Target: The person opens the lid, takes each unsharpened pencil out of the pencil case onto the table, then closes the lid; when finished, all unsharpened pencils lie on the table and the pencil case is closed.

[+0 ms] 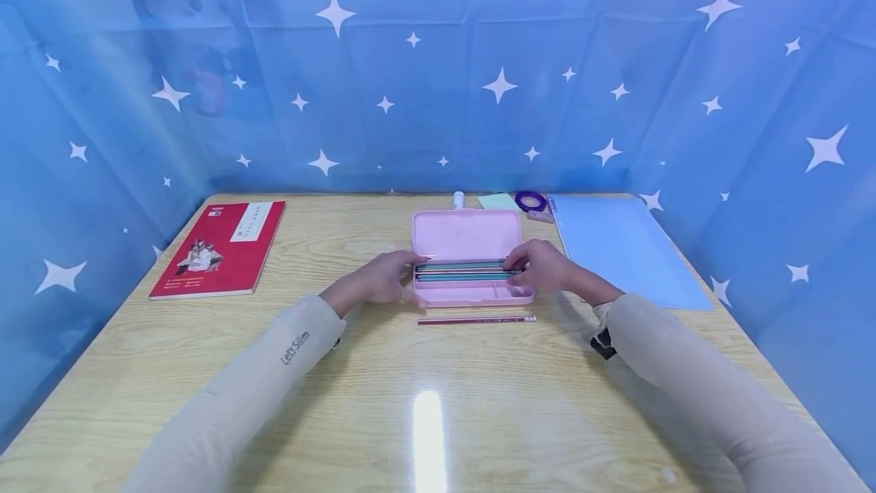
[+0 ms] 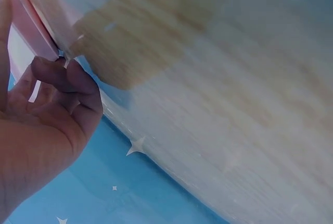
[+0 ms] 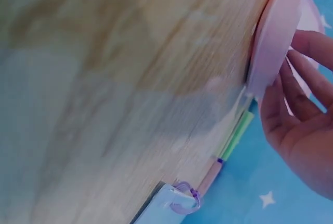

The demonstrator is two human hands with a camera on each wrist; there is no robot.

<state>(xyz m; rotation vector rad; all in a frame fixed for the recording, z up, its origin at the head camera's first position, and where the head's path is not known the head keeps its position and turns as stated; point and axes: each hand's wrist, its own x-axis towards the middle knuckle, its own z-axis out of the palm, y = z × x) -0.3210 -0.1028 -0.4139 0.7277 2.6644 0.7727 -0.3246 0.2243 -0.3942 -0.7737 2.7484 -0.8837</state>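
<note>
A pink pencil case [image 1: 467,234] lies open on the table, its lid tipped back. Several dark and teal pencils [image 1: 461,276] lie lengthwise inside. At the case's left end my left hand [image 1: 385,278] grips the side, thumb by the front corner and fingers by the pencil ends. My right hand [image 1: 545,266] reaches over the right end, thumb and forefinger pinching at the pencils' ends. In the right wrist view, its fingers [image 3: 299,96] bend around the end of the case [image 3: 278,36]. A dark red pencil [image 1: 477,319] with a white end lies just in front.
A red book [image 1: 217,251] lies on the table [image 1: 328,409] at left. Behind the case stand a white tube [image 1: 458,200], pale green paper [image 1: 497,201], a purple tape ring [image 1: 530,201] and a small pink item [image 1: 541,216]. A light blue folder [image 1: 626,249] lies at right.
</note>
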